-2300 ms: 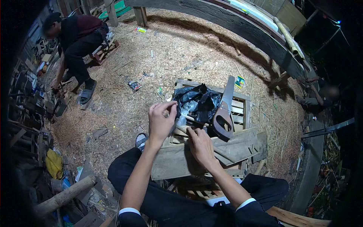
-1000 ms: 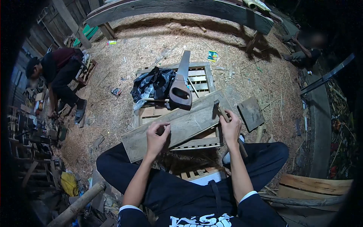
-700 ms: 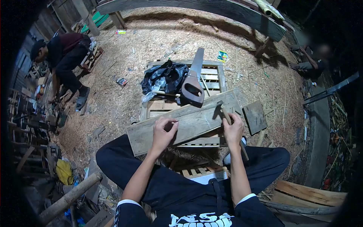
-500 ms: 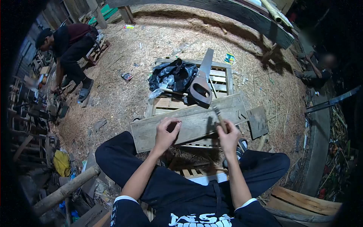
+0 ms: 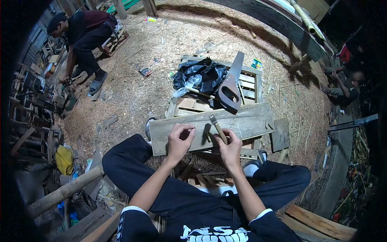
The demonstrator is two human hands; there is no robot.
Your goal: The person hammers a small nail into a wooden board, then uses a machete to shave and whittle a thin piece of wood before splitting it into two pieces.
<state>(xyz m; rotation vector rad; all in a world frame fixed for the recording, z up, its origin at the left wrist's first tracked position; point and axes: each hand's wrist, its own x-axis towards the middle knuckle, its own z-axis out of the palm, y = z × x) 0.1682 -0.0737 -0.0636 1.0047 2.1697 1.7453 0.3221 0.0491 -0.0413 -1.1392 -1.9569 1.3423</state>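
A long weathered board [image 5: 252, 117] lies across a slatted pallet [image 5: 258, 86] in front of my knees. Over its left half, my left hand [image 5: 180, 142] is pinched closed, thumb against forefinger. A tiny thing shows at those fingertips, too small to name. My right hand [image 5: 230, 150] grips the wooden handle of a hammer [image 5: 218, 128], its metal end raised above the board. The hammer casts a shadow on the wood between my hands. Beyond the board, a handsaw [image 5: 231, 86] rests beside a crumpled black plastic bag [image 5: 201, 74].
A smaller dark board [image 5: 280, 135] lies right of the long one. At the left, a person [image 5: 86, 40] bends over a heap of scrap [image 5: 44, 97]. Another person [image 5: 342, 84] sits at the far right. A heavy beam [image 5: 282, 20] spans the back above wood shavings.
My right hand has brought the hammer left, closer to my left hand. The view has shifted, so the board and saw appear farther right. My left hand keeps its pinch.
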